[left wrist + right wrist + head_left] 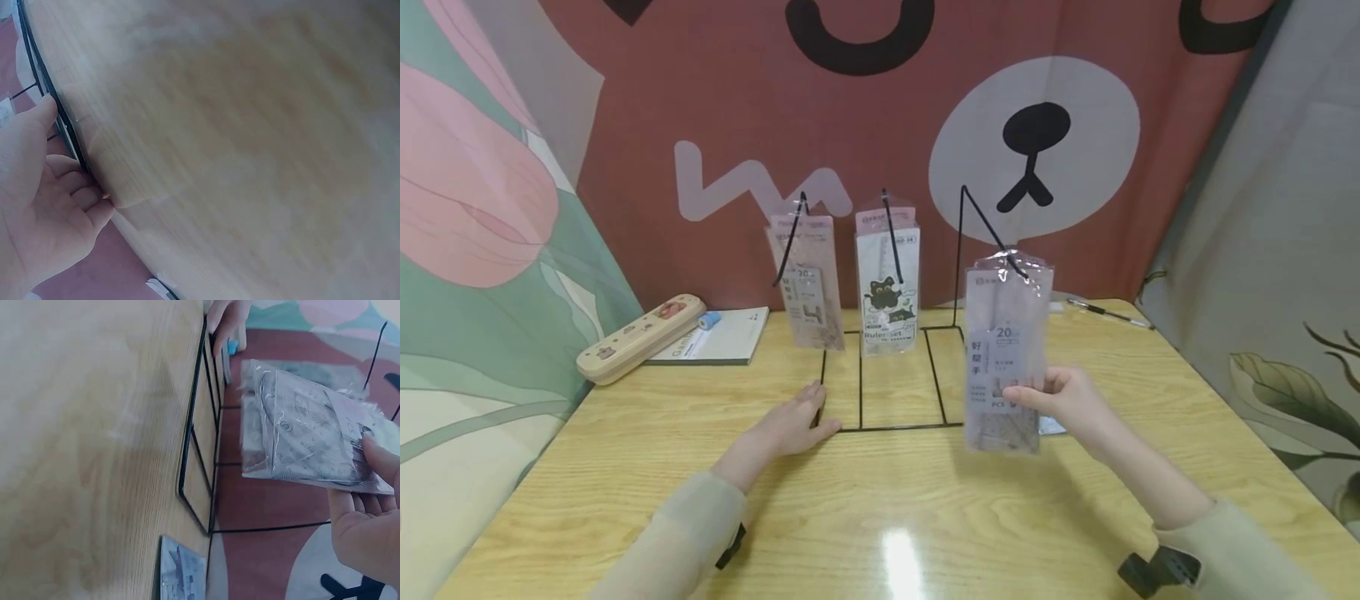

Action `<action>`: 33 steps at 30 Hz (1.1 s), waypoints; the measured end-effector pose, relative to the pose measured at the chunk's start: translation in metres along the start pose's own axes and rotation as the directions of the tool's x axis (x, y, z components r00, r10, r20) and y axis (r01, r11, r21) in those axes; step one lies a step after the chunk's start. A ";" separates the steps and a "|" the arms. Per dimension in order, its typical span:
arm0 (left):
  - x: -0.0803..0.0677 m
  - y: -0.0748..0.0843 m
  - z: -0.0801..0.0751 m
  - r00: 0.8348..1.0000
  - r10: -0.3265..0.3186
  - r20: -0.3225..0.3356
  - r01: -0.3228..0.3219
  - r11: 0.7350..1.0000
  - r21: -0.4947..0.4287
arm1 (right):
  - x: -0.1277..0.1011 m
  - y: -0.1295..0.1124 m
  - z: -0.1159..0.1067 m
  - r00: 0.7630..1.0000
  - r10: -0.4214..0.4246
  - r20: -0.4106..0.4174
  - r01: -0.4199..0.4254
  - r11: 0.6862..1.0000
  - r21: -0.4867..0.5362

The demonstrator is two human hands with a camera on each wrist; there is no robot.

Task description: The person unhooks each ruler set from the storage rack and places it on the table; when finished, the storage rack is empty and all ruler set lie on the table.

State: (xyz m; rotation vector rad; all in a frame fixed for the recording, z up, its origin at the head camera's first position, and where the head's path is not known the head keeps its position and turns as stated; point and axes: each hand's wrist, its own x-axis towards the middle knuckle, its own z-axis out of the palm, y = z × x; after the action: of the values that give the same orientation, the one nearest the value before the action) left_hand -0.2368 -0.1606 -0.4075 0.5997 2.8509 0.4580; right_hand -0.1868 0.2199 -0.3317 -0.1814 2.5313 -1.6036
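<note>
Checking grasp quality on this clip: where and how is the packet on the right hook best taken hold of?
Grip the packet at its lower half, from its right edge, thumb in front and fingers behind. It is flat and thin and hangs upright from the hook by its top, so the bottom swings free; the rack lies to its left. The right hand already pinches it there, while the left hand rests at the rack's base.

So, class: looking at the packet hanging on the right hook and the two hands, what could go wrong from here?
1. The right hand pinches only the packet low down; a pull might tear its hanging hole or slip it off the hook.
2. The wire stand looks light; only the left hand steadies its base, so a tug could tip it and swing the other packets.
</note>
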 end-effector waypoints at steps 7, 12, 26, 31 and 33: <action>-0.001 0.001 0.000 1.000 0.001 -0.009 -0.001 1.000 -0.008 | -0.033 -0.005 -0.003 0.999 -0.023 0.044 0.022 1.000 0.010; -0.001 -0.002 0.000 1.000 0.002 -0.019 -0.002 1.000 -0.010 | -0.045 -0.009 -0.006 0.996 -0.034 0.085 0.032 0.999 0.029; 0.000 0.000 -0.001 1.000 -0.017 -0.017 0.017 1.000 0.001 | -0.077 0.010 -0.052 0.995 -0.083 0.056 0.080 0.995 0.057; 0.000 0.001 -0.002 1.000 -0.019 -0.013 0.019 1.000 -0.007 | -0.060 0.017 -0.096 0.996 0.072 -0.044 -0.075 0.995 -0.066; 0.000 0.001 -0.001 1.000 -0.016 -0.013 0.016 1.000 -0.008 | -0.046 0.025 -0.111 0.990 0.122 -0.076 -0.131 0.984 -0.119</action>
State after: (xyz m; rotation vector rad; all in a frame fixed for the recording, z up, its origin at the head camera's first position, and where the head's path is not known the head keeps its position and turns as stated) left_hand -0.2366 -0.1607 -0.4061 0.5735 2.8630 0.4725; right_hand -0.1623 0.3368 -0.3053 0.0220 2.6364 -1.4315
